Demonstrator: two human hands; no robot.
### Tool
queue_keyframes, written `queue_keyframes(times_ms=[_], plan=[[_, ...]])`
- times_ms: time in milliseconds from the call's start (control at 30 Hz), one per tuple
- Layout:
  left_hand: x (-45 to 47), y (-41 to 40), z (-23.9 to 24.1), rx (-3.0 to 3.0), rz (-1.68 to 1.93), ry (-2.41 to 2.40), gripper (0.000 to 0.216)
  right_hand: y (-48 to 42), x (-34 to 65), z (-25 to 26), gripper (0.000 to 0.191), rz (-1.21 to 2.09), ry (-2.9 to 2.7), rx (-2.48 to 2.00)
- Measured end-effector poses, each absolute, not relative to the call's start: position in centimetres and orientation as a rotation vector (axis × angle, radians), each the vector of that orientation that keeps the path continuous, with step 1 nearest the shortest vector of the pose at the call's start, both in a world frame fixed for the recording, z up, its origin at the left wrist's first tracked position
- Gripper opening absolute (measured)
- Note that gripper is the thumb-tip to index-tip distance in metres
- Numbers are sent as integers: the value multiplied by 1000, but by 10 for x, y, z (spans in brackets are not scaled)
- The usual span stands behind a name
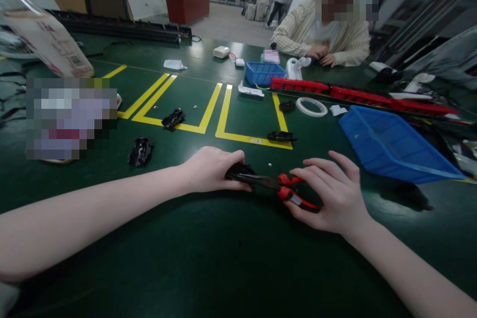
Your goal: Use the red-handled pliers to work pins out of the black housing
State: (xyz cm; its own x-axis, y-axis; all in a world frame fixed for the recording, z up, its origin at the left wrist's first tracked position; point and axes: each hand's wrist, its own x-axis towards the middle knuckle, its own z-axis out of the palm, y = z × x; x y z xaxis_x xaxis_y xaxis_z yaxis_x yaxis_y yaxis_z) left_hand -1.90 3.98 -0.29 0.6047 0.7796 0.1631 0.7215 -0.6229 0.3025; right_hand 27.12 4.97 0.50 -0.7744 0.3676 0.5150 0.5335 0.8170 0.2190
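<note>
My left hand (212, 170) is closed over a small black part (238, 171) that lies on the green table (208, 263). My right hand (331, 194) grips the red handles of a pair of pliers (288, 190). The dark jaws of the pliers point left and reach the black part under my left fingers. Most of that part is hidden by the hand.
Three more black parts (140, 151) (173, 119) (281, 136) lie among yellow floor-tape lines. A large blue bin (395, 146) stands to the right, a smaller blue bin (263, 73) farther back. A tape roll (311, 107), red rails (357, 95) and a seated person (324, 35) are across the table.
</note>
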Motion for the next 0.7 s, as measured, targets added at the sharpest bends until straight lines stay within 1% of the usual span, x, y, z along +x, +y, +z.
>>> queue_keyframes(times_ms=[267,567,700], plan=[[-19,39,-2,2664,419,1202,51,49,273,4,42,-474,-2555,-661],[-19,40,-3,2670,427,1182,47,50,270,0,35,-428,-2576,-681],[-19,40,-2,2697,416,1195,49,53,274,-3,38,-372,-2586,-692]])
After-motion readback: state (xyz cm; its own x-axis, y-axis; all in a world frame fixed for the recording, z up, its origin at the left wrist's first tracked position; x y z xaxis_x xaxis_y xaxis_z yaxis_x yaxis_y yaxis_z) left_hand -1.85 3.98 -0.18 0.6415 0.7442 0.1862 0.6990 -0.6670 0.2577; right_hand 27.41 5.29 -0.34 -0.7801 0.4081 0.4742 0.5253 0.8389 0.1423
